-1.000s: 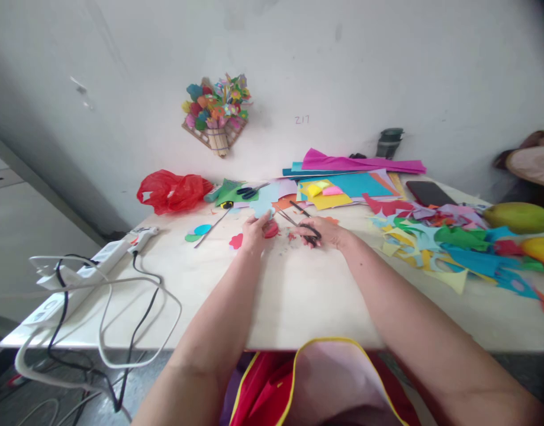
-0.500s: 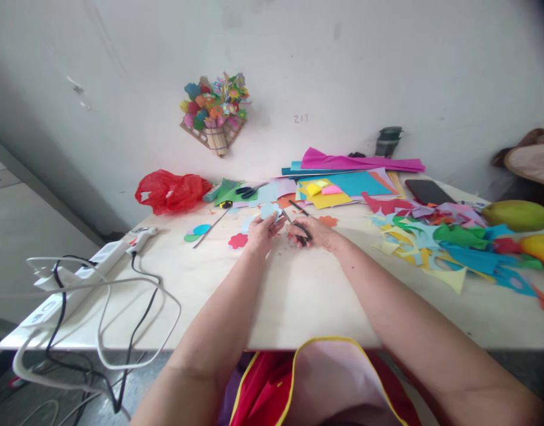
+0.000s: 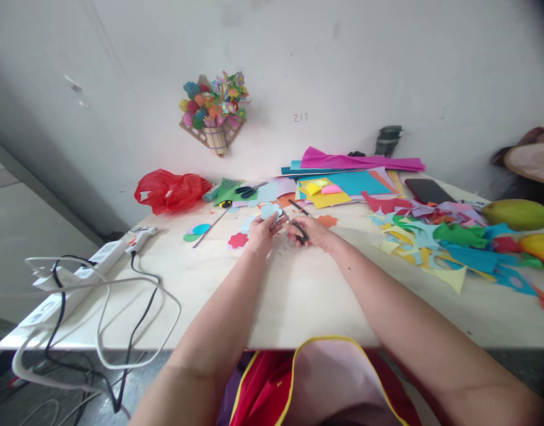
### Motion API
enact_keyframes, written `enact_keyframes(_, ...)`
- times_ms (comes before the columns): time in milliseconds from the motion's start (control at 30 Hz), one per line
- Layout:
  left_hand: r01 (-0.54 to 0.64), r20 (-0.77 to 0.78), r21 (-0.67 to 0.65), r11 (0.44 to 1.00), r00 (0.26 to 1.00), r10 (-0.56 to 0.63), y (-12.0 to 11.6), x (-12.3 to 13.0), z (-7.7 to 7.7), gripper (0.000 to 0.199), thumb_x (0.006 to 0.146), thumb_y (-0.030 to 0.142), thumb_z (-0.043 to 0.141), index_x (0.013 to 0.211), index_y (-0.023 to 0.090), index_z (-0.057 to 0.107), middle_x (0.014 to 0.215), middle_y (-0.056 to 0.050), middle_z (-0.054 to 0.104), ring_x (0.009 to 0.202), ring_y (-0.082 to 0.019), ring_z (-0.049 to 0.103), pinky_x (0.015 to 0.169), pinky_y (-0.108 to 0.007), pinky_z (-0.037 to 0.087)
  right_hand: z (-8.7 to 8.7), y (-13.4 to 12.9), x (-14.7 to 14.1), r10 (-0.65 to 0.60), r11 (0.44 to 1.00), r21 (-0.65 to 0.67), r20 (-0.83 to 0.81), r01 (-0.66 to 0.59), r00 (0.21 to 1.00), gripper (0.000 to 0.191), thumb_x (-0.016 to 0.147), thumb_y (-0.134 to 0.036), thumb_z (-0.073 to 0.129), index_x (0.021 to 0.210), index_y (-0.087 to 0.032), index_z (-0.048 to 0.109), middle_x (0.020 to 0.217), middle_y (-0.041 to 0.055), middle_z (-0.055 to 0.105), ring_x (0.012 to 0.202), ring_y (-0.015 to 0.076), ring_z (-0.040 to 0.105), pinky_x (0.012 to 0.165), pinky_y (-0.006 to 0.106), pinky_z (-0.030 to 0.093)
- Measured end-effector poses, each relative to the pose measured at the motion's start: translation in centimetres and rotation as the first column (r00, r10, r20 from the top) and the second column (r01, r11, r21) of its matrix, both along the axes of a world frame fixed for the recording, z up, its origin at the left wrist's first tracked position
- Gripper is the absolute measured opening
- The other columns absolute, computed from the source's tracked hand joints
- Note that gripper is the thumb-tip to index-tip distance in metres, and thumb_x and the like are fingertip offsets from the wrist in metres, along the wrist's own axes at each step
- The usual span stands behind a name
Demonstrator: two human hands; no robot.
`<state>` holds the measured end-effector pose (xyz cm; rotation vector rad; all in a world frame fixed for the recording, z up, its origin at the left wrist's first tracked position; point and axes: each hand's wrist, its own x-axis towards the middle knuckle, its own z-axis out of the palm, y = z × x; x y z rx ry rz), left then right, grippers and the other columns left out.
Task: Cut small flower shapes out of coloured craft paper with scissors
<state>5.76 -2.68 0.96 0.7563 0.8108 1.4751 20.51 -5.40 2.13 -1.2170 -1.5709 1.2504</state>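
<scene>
Over the middle of the table my left hand (image 3: 263, 232) pinches a light blue paper flower (image 3: 270, 211) by its edge. Close on its right, my right hand (image 3: 311, 231) has its fingers wrapped round the dark handles of a pair of scissors (image 3: 301, 234). The blades point up and left, toward the paper flower; whether they touch it I cannot tell. A red paper flower (image 3: 238, 240) lies just left of my left hand, and an orange one (image 3: 328, 220) lies beyond my right hand. Near the blades is a dark pen-like stick (image 3: 299, 207).
Paper scraps (image 3: 431, 242) are heaped at the right, beside a phone (image 3: 429, 191) and a yellow-green fruit (image 3: 515, 215). Coloured sheets (image 3: 351, 184) and other scissors (image 3: 249, 190) lie at the back. A red plastic bag (image 3: 171, 191) and a power strip (image 3: 76, 284) with loose cables are at the left.
My right hand and the scissors have shifted very slightly, and the handles look a little differently angled. The paper flower stays in my left hand in nearly the same place.
</scene>
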Motion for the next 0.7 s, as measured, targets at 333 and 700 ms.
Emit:
enact_keyframes(333,0.003,-0.004,0.021,1.0,1.0,-0.003,0.12,0.09,-0.12,0.021,0.065,0.016,0.083,0.079,0.013,0.067,0.073,-0.006,0.073,0.073,-0.021,0.074,0.072,-0.03,0.057,0.12,-0.08,-0.09,-0.012,1.0,0.007,0.028,0.012,1.0,0.021,0.083,-0.033,0.074,0.078,-0.017,0.061,0.055,-0.0042,0.059,0.041,0.0072,0.053,0.034,0.016,0.03)
enact_keyframes(700,-0.008,-0.004,0.002,1.0,1.0,0.008,0.1,0.11,-0.18,0.02,0.066,0.014,0.083,0.08,0.012,0.068,0.073,-0.007,0.073,0.081,-0.024,0.075,0.08,-0.034,0.057,0.58,-0.57,-0.35,-0.035,0.999,-0.011,0.0,0.035,0.999,0.021,0.079,-0.031,0.076,0.077,-0.016,0.061,0.052,-0.0039,0.057,0.039,0.0076,0.051,0.033,0.016,0.028)
